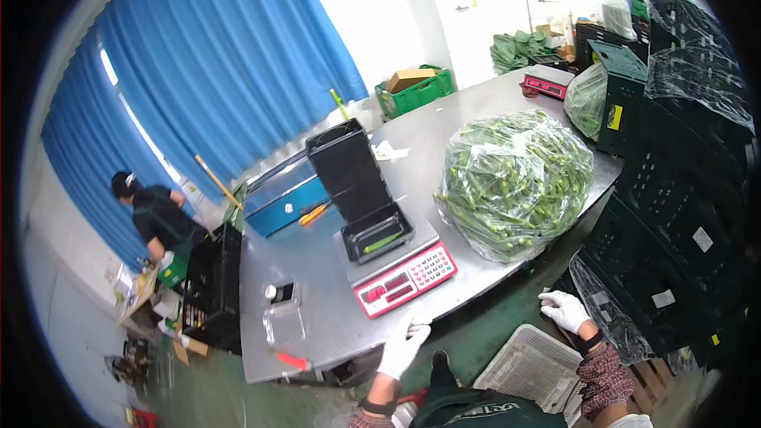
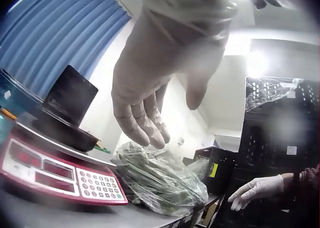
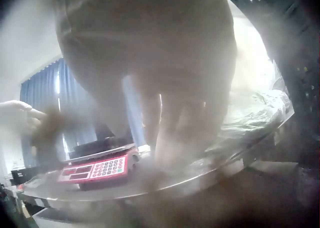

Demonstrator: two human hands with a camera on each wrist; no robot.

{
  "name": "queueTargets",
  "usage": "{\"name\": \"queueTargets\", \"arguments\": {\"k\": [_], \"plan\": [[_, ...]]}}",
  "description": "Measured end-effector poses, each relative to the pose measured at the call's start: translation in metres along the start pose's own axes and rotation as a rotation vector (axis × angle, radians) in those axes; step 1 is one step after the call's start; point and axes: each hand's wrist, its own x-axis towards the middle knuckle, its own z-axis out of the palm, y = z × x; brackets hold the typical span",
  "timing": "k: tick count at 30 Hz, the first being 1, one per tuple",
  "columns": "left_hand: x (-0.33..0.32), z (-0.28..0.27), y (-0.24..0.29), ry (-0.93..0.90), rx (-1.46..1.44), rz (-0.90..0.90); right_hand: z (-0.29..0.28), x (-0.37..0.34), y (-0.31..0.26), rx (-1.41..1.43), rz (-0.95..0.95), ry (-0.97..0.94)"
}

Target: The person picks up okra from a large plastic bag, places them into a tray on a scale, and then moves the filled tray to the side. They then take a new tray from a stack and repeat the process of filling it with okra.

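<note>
Holds out the left hand (image 1: pixel 403 346), thumb and fingers apart, near the red scale (image 1: pixel 404 279) bearing a black tray (image 1: pixel 359 233) with a green pod (image 1: pixel 383 242); dangles the right hand (image 1: pixel 565 311), fingers loosely extended, near dark crates (image 1: pixel 638 277) and bagged green vegetables (image 1: pixel 517 184).
</note>
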Motion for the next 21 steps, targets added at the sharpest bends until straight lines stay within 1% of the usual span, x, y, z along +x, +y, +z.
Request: {"name": "queueTargets", "arguments": {"k": [1, 2, 3, 5, 7, 9, 10, 11, 13, 14, 15, 16, 17, 18, 19, 20, 21], "plan": [[0.003, 0.003, 0.008, -0.035, 0.085, -0.01, -0.003, -0.005, -0.004, 0.039, 0.0, 0.047], [0.008, 0.004, 0.009, -0.089, 0.092, 0.012, -0.011, -0.008, -0.012, 0.02, 0.049, 0.041], [0.068, -0.017, -0.002, -0.147, 0.043, 0.004, -0.005, 0.046, -0.02, 0.007, 0.102, 0.039], [0.112, -0.032, 0.001, -0.208, -0.035, -0.016, -0.016, 0.104, -0.03, -0.013, 0.002, 0.056], [0.137, -0.039, 0.003, -0.254, -0.097, -0.013, -0.023, 0.161, -0.037, -0.168, -0.074, 0.167], [0.159, -0.041, 0.012, -0.305, -0.09, 0.041, -0.03, 0.226, -0.052, -0.351, -0.106, 0.439], [0.168, -0.041, 0.021, -0.367, -0.1, 0.011, -0.036, 0.257, -0.063, -0.332, -0.082, 0.497], [0.175, -0.038, 0.024, -0.402, -0.136, 0.019, -0.043, 0.285, -0.072, -0.314, -0.063, 0.556], [0.193, -0.024, 0.0, -0.449, -0.18, 0.05, -0.05, 0.339, -0.067, -0.38, -0.172, 0.598], [0.202, -0.023, -0.014, -0.595, -0.172, -0.027, -0.052, 0.363, -0.062, -0.393, -0.167, 0.604], [0.204, -0.014, -0.005, -0.538, -0.176, 0.054, -0.054, 0.384, -0.056, -0.462, -0.184, 0.629], [0.21, -0.008, 0.004, -0.531, -0.142, 0.087, -0.057, 0.399, -0.056, -0.531, -0.202, 0.652], [0.216, -0.003, 0.014, -0.52, -0.108, 0.118, -0.061, 0.413, -0.056, -0.54, -0.199, 0.649], [0.222, -0.002, 0.029, -0.525, -0.114, 0.116, -0.064, 0.424, -0.058, -0.614, -0.163, 0.525], [0.228, -0.002, 0.046, -0.496, -0.085, 0.16, -0.064, 0.43, -0.055, -0.682, -0.124, 0.399], [0.233, -0.001, 0.059, -0.466, -0.053, 0.204, -0.057, 0.441, -0.035, -0.747, -0.216, 0.386], [0.24, -0.001, 0.069, -0.47, -0.051, 0.208, -0.058, 0.444, -0.037, -0.748, -0.213, 0.39]]}}
